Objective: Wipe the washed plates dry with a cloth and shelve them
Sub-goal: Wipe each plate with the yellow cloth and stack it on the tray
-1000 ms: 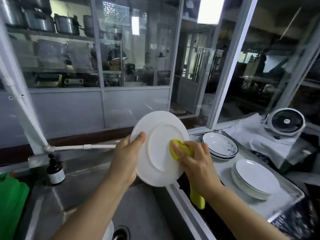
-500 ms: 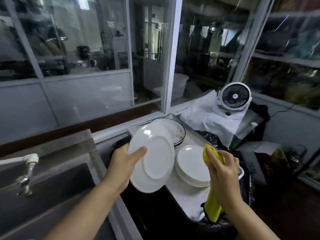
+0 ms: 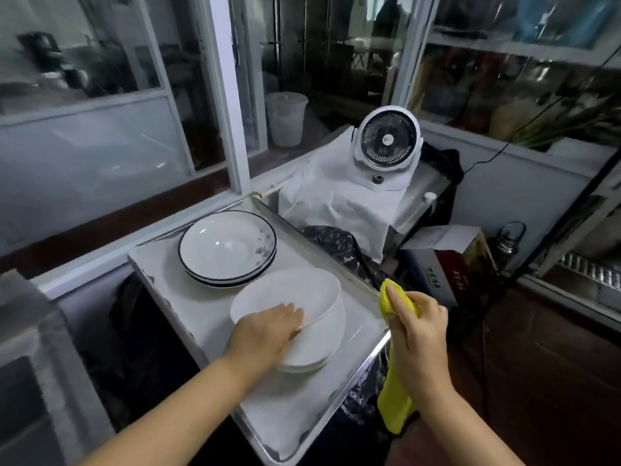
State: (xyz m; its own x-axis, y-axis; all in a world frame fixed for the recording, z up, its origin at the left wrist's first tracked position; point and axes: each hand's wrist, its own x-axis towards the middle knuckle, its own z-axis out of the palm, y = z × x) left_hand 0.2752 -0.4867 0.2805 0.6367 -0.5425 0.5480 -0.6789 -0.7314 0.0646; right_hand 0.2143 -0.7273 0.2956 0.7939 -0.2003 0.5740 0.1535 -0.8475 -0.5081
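Head view: white plate [image 3: 295, 290] near tray [image 3: 353, 264] edge.

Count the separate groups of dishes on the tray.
2: dark-rimmed bowls stacked at the tray's far end; a white plate stack nearer, left hand laying a plate on it. Dishes per stack unclear.
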